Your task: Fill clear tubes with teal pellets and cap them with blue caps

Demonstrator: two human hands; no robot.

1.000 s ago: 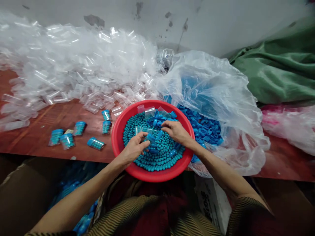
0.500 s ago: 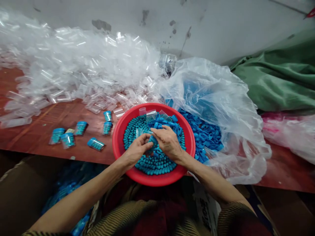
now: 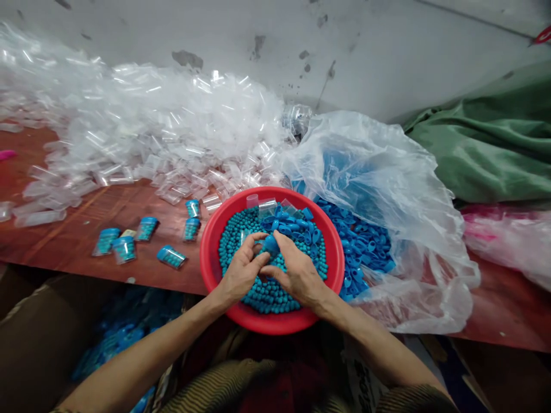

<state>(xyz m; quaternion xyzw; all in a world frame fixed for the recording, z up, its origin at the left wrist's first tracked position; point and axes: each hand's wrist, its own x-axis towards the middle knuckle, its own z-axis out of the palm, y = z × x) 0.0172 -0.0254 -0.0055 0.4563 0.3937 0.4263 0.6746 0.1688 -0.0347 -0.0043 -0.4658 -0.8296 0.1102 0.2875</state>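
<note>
Left hand [image 3: 241, 268] opposite right hand [image 3: 297, 269]

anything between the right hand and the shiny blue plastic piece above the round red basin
Nothing visible: the right hand and left hand both have fingers on the shiny blue plastic piece; the small turquoise beads lie below.

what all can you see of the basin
The basin is round, red, wide-rimmed, apparently smooth plastic. It sits upright, its near side past the edge of the table. Inside lie teal beads, blue pieces and clear tubes. The left hand and right hand are over it; whether wrists touch it is unclear.
</note>
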